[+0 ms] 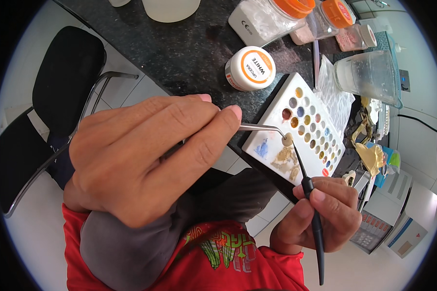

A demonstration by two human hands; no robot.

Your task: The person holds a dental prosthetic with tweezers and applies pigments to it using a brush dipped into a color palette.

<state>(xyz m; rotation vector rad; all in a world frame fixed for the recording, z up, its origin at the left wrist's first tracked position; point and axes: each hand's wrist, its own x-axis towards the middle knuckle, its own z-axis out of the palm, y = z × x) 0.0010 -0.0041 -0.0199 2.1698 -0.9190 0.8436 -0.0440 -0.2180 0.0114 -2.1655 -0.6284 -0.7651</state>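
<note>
My left hand (153, 155), fingers curled, grips slim bent metal tweezers (260, 127), whose tip holds a small beige, tooth-like piece (288, 140) over the palette. My right hand (325, 213) holds a black-handled fine brush (316, 233) in a pinch, its dark tip at the small piece. Under both tools lies a white palette (257, 136) with rows of colored wells and tan and blue smears on its bare part. A white round jar (250, 68) with an orange-ringed lid stands behind the palette.
Dark speckled counter (170, 48) holding orange-lidded containers (262, 24), a clear tub (364, 72), crumpled plastic (335, 97) and gold-colored dental apparatus (369, 155) at right. Grey machines (398, 213) stand beyond. A black chair (63, 72) stands at left.
</note>
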